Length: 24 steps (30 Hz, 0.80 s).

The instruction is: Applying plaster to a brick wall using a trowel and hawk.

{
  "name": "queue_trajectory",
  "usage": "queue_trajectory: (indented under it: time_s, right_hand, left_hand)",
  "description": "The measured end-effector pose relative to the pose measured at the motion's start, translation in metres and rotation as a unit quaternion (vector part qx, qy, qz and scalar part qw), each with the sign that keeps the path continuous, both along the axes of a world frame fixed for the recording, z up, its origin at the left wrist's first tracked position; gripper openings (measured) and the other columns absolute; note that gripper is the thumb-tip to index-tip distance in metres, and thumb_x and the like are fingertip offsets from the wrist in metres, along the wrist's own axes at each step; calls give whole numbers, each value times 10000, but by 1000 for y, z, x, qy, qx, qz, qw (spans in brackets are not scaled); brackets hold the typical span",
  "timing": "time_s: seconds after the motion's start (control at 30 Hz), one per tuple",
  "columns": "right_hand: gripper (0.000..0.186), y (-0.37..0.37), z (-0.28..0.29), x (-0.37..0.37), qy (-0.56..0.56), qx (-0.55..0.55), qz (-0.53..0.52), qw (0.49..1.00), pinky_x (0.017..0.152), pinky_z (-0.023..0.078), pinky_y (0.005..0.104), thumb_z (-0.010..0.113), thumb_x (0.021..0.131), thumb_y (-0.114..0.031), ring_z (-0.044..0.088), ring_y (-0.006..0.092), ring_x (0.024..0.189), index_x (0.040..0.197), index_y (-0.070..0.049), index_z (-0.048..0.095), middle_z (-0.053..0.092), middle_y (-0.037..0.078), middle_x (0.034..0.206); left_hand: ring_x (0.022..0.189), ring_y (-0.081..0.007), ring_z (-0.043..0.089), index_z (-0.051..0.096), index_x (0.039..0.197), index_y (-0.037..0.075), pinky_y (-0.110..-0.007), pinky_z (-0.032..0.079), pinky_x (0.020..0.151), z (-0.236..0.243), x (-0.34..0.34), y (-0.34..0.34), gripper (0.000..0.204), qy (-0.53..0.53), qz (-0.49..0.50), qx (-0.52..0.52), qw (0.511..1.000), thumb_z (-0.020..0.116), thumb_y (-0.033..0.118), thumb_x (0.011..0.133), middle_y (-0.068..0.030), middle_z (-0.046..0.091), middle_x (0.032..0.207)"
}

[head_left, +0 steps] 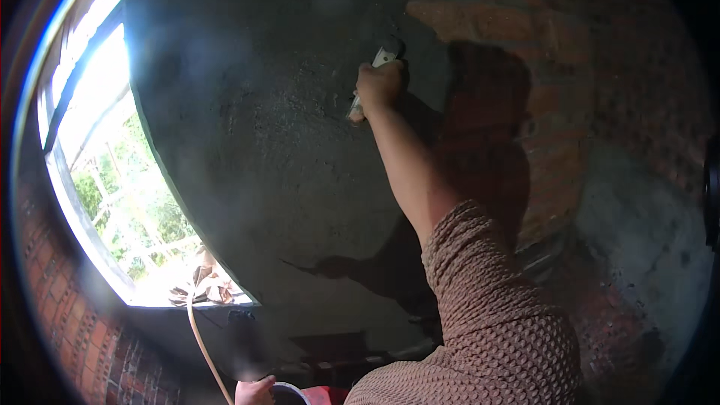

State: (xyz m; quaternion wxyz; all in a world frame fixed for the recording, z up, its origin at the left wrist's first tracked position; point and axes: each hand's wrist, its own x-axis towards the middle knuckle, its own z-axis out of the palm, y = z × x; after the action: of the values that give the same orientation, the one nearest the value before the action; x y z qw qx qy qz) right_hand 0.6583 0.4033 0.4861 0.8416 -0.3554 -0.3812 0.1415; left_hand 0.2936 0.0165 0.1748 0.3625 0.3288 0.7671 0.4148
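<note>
While the left hand (255,391) sits at the bottom edge of the view, well below the patch of wet grey plaster (277,127), it grips the rim of a small round container (289,392); its fingers seem curled on that rim, though only part of the hand shows. A thin pale hose (201,337) rises just beside it toward the window sill (202,296), which lies left of the plaster and carries some crumpled brown scraps.

Farther up, the right arm in a knitted brown sleeve (487,307) stretches to the plaster's upper right margin. The right hand (380,84) is closed in a fist round the handle of a trowel (375,79), held against the wall right where grey plaster meets bare red brick wall (570,67).

The step in hand looks like spreading or smoothing the coat at its edge. The next stroke likely calls for firm, even pressure with the blade kept flat, carried toward the uncovered brick.

The trowel's long axis runs diagonally, from lower left below the fist to upper right above it, its pale upper end pointing toward the brick.
</note>
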Motion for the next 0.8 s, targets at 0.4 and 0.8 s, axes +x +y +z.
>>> queue_trajectory:
  time_s: [0.4, 0.8]
  right_hand:
    - [424, -65, 21, -28, -86, -51, -33, 994, 649, 538, 402, 598, 793, -147, 650, 340, 716, 1076, 95, 395, 612, 237, 874]
    - [390, -71, 31, -42, -453, -48, 20, 890, 681, 516, 437, 616, 783, -251, 638, 373, 785, 1087, -47, 480, 633, 188, 913]
  left_hand:
    - [486, -153, 496, 595, 732, 10, -274, 413, 444, 21, 16, -33, 134, 9, 22, 12, 1000, 685, 109, 741, -78, 560, 616]
    - [496, -160, 508, 599, 738, 13, -286, 422, 445, 37, 43, -37, 128, 24, 24, 0, 999, 688, 106, 734, -79, 565, 619]
